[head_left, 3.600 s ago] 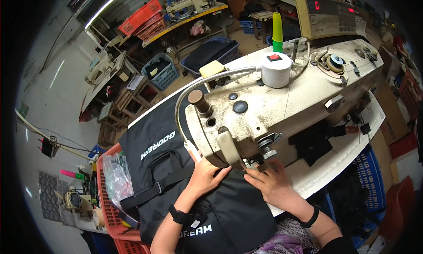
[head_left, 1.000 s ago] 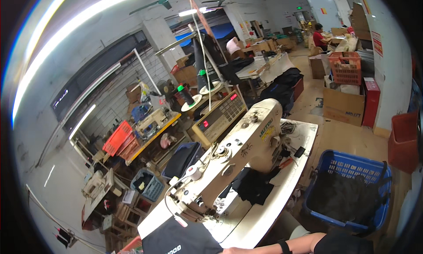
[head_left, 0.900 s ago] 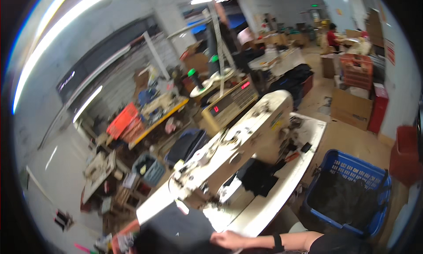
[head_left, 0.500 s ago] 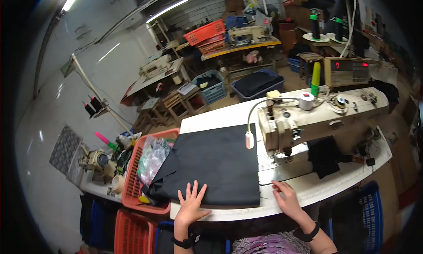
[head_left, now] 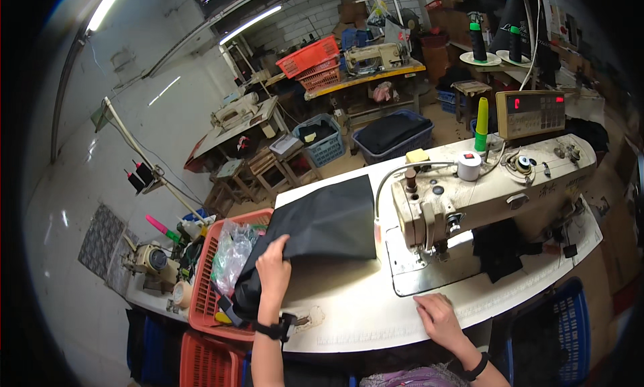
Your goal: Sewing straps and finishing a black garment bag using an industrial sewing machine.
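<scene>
A black piece of fabric lies on the white sewing table, its near side raised off the surface and folded over toward the left. My left hand is closed on its near left edge, beside the red basket. Some of the cloth hangs into that basket. My right hand rests on the table near the front edge, fingers loosely bent and holding nothing. Just beyond it stands the sewing machine, with its metal bed plate below the needle area. A dark cloth scrap lies under the machine arm.
The red basket at the table's left holds clear plastic bags. A control box and a green-yellow thread cone stand behind the machine. Blue crates sit low at the right. Other sewing stations fill the back.
My left hand has gone from lying spread on the fabric to gripping its edge farther forward and left. The fabric's near side has lifted away from the table front. My right hand has shifted slightly.
</scene>
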The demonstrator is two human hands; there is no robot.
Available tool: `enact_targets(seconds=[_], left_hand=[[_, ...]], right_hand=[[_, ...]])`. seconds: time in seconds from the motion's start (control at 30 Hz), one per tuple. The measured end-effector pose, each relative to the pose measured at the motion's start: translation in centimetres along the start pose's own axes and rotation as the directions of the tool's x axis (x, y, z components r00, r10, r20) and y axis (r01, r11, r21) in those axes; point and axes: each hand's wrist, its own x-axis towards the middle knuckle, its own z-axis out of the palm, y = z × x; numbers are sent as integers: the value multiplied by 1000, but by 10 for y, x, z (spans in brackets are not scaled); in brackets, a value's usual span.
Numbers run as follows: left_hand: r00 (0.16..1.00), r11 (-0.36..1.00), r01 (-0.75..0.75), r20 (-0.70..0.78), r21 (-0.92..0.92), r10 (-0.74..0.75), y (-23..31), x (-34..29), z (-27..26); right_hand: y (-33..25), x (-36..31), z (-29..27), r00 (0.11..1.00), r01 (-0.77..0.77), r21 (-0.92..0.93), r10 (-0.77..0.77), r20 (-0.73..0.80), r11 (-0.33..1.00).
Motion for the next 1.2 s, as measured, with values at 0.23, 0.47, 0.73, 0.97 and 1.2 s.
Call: enact_targets(seconds=[0.23, 0.47, 0.73, 0.97, 1.2], left_hand=[[992, 986, -111, -52, 125, 118, 21, 132, 102], [678, 995, -60, 729, -74, 95, 64, 78, 135], [853, 938, 259, 511, -232, -109, 14, -119, -32], [645, 639, 755, 10, 144, -764, -73, -350, -102], [-7, 222, 828, 404, 515, -915, -18, -473, -109]], right_hand=[[3, 1, 4, 1000, 26, 13, -26, 3, 1000], [-2, -3, 2, 1000, 12, 57, -12, -10, 998], [11, -4, 5, 999, 38, 91, -37, -10, 995], [4, 10, -3, 999, -23, 78, 21, 27, 997], [2, 1, 6, 991, -102, 121, 90, 102, 987]])
